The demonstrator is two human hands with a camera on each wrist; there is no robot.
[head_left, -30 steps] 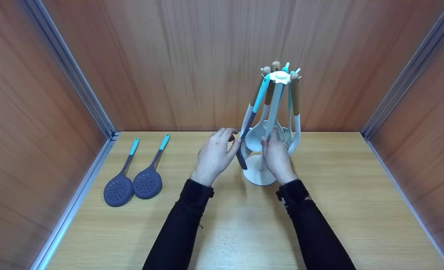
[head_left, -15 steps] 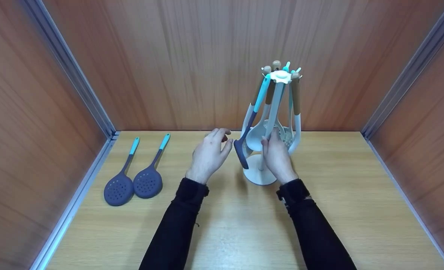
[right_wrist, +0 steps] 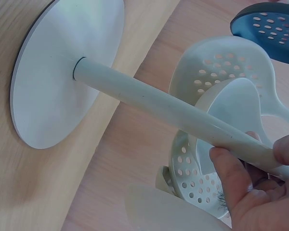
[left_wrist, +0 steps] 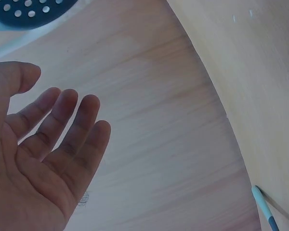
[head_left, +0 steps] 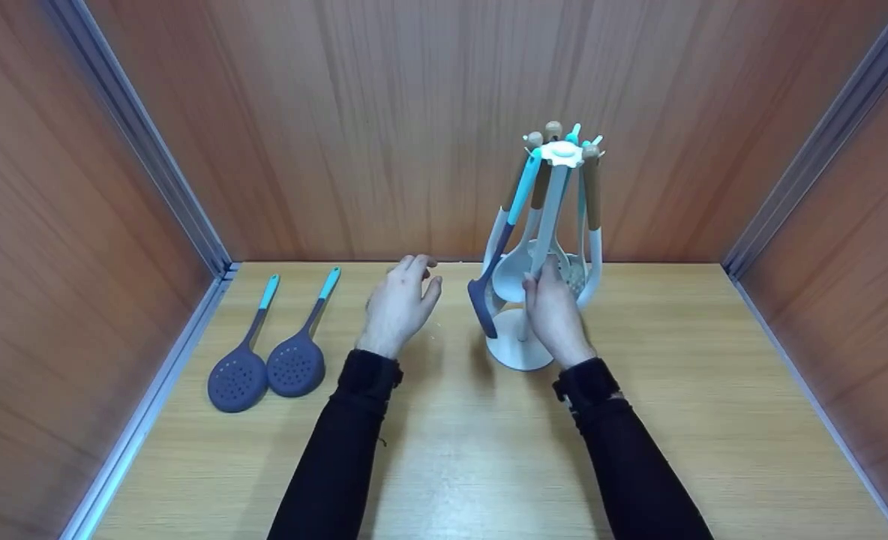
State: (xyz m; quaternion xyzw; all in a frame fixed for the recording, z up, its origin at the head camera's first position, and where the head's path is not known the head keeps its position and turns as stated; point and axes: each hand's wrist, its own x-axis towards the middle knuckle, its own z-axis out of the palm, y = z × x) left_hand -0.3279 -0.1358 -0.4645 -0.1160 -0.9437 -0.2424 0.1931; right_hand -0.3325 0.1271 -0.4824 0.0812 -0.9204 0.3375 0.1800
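Observation:
A white utensil stand point(head_left: 517, 352) rises from a round base on the table. My right hand point(head_left: 556, 319) grips its pole point(right_wrist: 149, 106) partway up, thumb and fingers curled round it. From the crown hangs a dark skimmer point(head_left: 481, 307) with a turquoise handle, on the stand's left side. Around it hang several white-headed utensils, among them a ladle point(head_left: 513, 277) and a perforated skimmer point(right_wrist: 226, 60). My left hand point(head_left: 401, 304) is in the air left of the stand, holding nothing, its fingers loosely spread in the left wrist view.
Two more dark skimmers with turquoise handles, a left one point(head_left: 236, 380) and a right one point(head_left: 295, 367), lie side by side on the left of the wooden table point(head_left: 451, 465). Wood-patterned panels point(head_left: 384, 135) enclose the back and both sides.
My left hand has let go of the dark hanging skimmer and moved left, away from the stand. The skimmer's head has turned slightly. My right hand keeps its hold on the pole.

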